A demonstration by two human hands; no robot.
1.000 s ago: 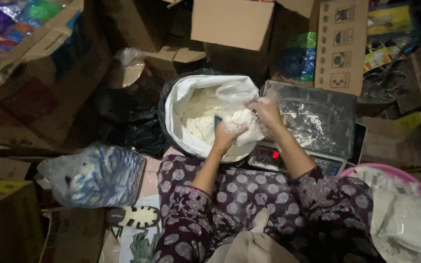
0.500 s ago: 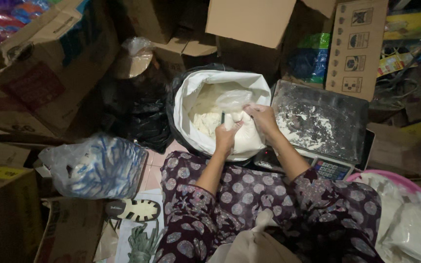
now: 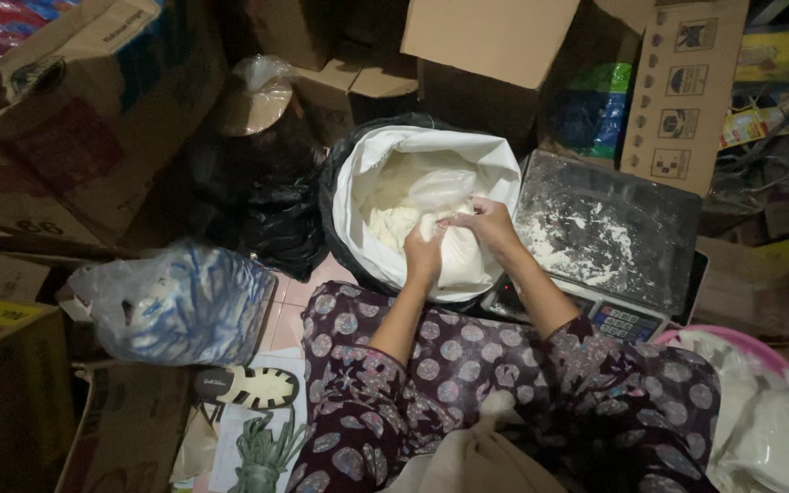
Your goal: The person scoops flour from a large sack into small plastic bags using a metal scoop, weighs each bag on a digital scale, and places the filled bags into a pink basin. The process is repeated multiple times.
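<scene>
2 knees in dotted purple cloth nearest. Left hand [image 3: 424, 257] and right hand [image 3: 486, 224] both closed on small clear bag [image 3: 454, 239] of white powder, held over open white sack [image 3: 495, 164]. Powder-dusted scale tray [image 3: 609, 228] just right of sack. Striped plastic bag [image 3: 180, 306] near left knee. Cardboard boxes [image 3: 490, 36] beyond.

A white sack [image 3: 495, 169] holds pale powder, at nine o'clock from it a blue-streaked clear bag [image 3: 175, 306], at six o'clock dark purple trousers [image 3: 468, 374] with dotted circles.
</scene>
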